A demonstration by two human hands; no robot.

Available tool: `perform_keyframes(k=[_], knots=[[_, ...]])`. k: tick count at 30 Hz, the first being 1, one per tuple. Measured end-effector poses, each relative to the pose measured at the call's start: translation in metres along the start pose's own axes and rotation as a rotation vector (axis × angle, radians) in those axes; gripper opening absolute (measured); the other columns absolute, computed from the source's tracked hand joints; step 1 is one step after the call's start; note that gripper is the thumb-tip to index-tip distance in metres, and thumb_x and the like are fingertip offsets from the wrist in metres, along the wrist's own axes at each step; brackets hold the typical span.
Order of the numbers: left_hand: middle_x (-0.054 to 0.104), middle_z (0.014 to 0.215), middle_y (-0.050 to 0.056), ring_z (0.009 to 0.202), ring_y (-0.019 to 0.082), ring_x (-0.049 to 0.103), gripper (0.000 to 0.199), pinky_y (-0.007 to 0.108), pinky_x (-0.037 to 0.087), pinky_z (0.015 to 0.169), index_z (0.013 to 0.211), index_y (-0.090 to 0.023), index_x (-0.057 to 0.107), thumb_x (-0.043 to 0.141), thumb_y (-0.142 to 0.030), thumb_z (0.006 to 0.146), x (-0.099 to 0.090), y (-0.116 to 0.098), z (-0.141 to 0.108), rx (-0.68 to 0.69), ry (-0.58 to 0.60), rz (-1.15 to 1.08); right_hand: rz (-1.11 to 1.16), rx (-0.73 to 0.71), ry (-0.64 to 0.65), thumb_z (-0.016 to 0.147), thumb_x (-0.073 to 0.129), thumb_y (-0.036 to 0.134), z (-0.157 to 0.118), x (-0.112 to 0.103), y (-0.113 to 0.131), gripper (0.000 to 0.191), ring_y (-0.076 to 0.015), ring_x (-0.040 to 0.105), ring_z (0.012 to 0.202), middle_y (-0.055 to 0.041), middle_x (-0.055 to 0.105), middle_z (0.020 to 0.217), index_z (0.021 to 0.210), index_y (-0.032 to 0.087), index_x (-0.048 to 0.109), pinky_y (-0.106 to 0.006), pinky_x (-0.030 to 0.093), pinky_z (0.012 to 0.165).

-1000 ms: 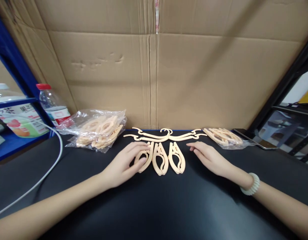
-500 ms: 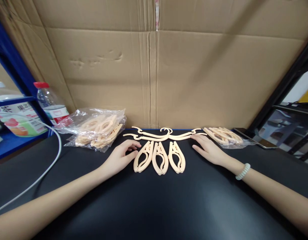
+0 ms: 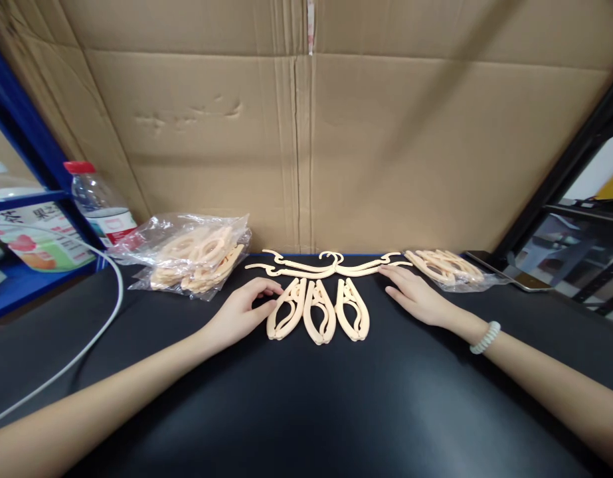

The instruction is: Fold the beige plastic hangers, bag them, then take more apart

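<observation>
Three folded cream plastic hangers lie in a row on the black tabletop: a left one [image 3: 299, 312], a middle one [image 3: 309, 313] and a right one [image 3: 363, 313]. Behind them are two unfolded hangers [image 3: 306, 271], spread flat with their hooks close together. My left hand [image 3: 241, 311] rests beside the left folded hanger, thumb and fingers apart, its fingertips at or just touching that hanger's edge. On the other side, my right hand [image 3: 420, 297] lies open and palm down, fingertips by the right arms of the unfolded hangers. Neither hand grips anything.
Clear bags of folded hangers [image 3: 196, 255] are stacked at the left. Another bagged set [image 3: 448, 269] lies at the right, near a phone-like flat object [image 3: 530, 284]. A white cable [image 3: 111, 318] curves along the left. A cardboard wall [image 3: 211, 146] stands behind.
</observation>
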State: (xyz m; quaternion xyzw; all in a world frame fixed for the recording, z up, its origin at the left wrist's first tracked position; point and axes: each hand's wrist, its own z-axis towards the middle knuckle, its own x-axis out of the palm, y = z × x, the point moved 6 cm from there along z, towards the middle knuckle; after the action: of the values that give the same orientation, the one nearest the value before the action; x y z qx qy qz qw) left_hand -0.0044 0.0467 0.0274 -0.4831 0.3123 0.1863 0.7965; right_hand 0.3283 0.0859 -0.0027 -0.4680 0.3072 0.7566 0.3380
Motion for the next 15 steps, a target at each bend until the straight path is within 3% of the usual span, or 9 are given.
perform_keyframes(k=[9, 15], knots=[[0.066, 0.103, 0.006, 0.099, 0.023, 0.061, 0.022, 0.041, 0.049, 0.090, 0.096, -0.020, 0.065, 0.049, -0.032, 0.086, 0.000, 0.004, 0.001, 0.037, 0.001, -0.007, -0.023, -0.044, 0.017, 0.097, 0.032, 0.028, 0.010, 0.005, -0.007, 0.049, -0.0295, 0.035, 0.139, -0.0162, 0.042, 0.148, 0.143, 0.013, 0.038, -0.053, 0.032, 0.114], [0.066, 0.102, 0.007, 0.099, 0.023, 0.062, 0.023, 0.040, 0.050, 0.090, 0.096, -0.020, 0.065, 0.048, -0.031, 0.086, 0.000, 0.004, 0.001, 0.056, -0.004, 0.006, -0.022, -0.087, -0.049, 0.096, 0.038, 0.026, 0.016, 0.001, 0.002, 0.041, -0.0303, 0.049, 0.127, -0.0169, 0.052, 0.136, 0.134, 0.015, 0.048, -0.053, 0.039, 0.108]])
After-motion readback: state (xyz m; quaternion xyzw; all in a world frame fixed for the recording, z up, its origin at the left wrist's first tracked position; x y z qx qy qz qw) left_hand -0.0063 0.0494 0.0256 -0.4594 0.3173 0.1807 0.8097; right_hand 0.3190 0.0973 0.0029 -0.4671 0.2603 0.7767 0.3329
